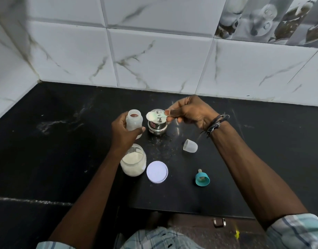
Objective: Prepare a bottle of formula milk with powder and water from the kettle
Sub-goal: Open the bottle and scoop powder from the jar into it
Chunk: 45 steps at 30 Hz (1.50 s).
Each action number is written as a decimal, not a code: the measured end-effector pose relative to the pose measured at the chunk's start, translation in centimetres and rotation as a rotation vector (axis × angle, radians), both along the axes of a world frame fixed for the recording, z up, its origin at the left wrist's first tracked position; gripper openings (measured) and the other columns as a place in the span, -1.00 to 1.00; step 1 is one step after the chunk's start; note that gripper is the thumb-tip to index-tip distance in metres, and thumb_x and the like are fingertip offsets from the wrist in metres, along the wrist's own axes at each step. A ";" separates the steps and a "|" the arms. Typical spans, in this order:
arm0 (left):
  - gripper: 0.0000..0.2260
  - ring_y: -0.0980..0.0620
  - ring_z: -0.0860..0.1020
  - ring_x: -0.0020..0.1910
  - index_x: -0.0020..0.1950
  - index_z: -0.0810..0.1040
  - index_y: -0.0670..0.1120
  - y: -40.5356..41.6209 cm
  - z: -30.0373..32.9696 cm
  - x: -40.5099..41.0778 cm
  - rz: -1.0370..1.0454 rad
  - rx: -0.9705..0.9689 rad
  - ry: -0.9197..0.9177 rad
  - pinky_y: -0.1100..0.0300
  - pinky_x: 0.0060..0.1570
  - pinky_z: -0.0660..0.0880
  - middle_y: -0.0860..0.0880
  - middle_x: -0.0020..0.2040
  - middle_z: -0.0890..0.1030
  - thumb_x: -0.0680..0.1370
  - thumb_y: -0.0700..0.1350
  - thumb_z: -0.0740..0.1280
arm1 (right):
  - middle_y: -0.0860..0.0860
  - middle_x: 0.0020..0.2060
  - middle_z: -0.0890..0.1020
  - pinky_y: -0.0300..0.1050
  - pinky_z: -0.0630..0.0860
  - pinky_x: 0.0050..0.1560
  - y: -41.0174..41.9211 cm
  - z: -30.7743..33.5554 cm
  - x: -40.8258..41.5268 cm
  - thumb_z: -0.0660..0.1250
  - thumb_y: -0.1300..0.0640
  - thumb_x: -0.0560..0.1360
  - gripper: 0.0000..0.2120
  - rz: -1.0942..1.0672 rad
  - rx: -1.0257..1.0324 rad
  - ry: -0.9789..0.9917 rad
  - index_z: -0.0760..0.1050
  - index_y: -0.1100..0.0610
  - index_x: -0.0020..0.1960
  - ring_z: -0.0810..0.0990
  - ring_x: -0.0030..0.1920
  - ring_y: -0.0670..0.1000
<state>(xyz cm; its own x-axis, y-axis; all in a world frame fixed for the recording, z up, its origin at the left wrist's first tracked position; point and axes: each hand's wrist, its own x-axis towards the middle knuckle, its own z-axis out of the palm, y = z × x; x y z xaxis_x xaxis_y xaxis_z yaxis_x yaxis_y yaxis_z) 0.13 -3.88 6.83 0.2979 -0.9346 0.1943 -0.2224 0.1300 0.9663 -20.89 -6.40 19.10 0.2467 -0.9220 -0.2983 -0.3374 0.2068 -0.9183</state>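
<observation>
Above the counter, left hand grips bottle — right hand pinches spoon.

A black stone counter meets white marble-patterned wall tiles. 1 printed decorative tile sits upper right. Below the counter edge, a metal cabinet handle shows.
</observation>
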 end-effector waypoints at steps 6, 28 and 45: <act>-0.48 0.07 0.62 -0.03 0.11 0.56 -0.04 -0.9 0.7 -2.7 -0.056 -0.008 0.008 0.20 -0.03 0.59 -0.03 0.03 0.65 0.23 -0.34 0.60 | 0.04 -0.43 0.69 -0.37 0.21 -0.61 -1.0 1.1 -1.5 0.49 0.27 0.45 -0.93 -0.096 -0.036 -0.048 0.66 0.23 -0.20 0.53 -0.56 -0.17; -0.40 -0.02 0.55 0.11 0.28 0.51 -0.13 -0.9 0.5 -9.1 -0.184 0.077 -0.147 0.03 0.16 0.55 -0.01 0.17 0.58 0.28 -0.20 0.61 | 0.11 -0.39 0.70 -0.38 0.31 -0.58 -0.3 0.5 -4.9 0.51 0.26 0.43 -0.90 -0.104 -0.147 0.225 0.66 0.23 -0.25 0.65 -0.46 -0.10; -0.42 -0.07 0.57 0.14 0.25 0.54 -0.10 -0.6 0.1 -10.7 -0.243 0.142 -0.111 -0.02 0.17 0.55 -0.09 0.21 0.60 0.26 -0.25 0.61 | 0.01 -0.19 0.73 -0.26 0.43 -0.24 0.0 0.3 -3.4 0.46 0.22 0.44 -0.92 0.103 -0.545 0.783 0.72 0.12 -0.10 0.65 -0.15 0.01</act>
